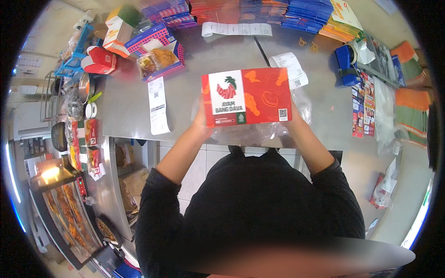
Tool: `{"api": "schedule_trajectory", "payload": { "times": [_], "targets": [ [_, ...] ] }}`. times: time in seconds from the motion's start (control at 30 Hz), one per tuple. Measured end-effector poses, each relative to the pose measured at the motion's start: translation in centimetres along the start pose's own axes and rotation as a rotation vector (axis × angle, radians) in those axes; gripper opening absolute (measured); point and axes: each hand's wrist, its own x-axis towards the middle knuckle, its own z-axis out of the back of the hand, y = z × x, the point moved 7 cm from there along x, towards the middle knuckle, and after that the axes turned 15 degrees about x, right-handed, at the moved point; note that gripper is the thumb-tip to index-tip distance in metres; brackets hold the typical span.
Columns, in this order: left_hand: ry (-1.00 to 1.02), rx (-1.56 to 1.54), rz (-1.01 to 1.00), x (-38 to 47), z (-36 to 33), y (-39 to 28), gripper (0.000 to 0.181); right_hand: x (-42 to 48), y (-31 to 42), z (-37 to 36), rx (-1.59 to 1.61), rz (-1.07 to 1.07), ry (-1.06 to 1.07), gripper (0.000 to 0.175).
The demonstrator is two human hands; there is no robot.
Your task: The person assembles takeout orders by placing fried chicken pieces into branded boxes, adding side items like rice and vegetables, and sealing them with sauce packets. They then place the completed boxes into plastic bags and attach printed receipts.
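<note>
A red cardboard food box (266,95) with a white printed panel is held up above the near edge of the steel table (128,104). My left hand (202,120) grips its left side and my right hand (295,113) its right side; the box hides most of the fingers. Under and behind the box lies a clear plastic bag (250,133). Left of it, a long paper receipt (158,106) rests on the table. Beyond that stands an open blue and pink box (179,57) holding fried chicken (163,57) and a clear packet (148,66).
Stacks of folded cartons (307,15) line the far edge. A curled receipt (290,69), a black pen (261,51) and a blue tape dispenser (347,66) lie to the right. An open red carton (100,60) stands at left, with a lit food display case (67,219) nearer.
</note>
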Motion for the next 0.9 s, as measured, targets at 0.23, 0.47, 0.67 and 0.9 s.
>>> {"api": "schedule_trajectory", "payload": {
  "times": [0.23,0.47,0.67,0.9],
  "targets": [
    [0.092,0.557,0.079,2.4,6.5,6.9,0.053,-1.5,7.5,-0.1,-0.597,0.284,-0.348,0.041],
    [0.161,1.685,0.0,-1.1,7.7,-2.5,0.049,-2.1,3.3,-15.5,-1.878,0.733,0.27,0.042],
    [0.068,1.534,-0.387,8.3,10.8,2.7,0.034,-2.0,2.5,-16.4,-1.841,0.712,0.277,0.044],
    [-0.473,1.77,-0.542,7.5,1.6,-16.3,0.026,-1.8,2.1,-15.4,-1.873,0.601,0.245,0.046]
  ]
}}
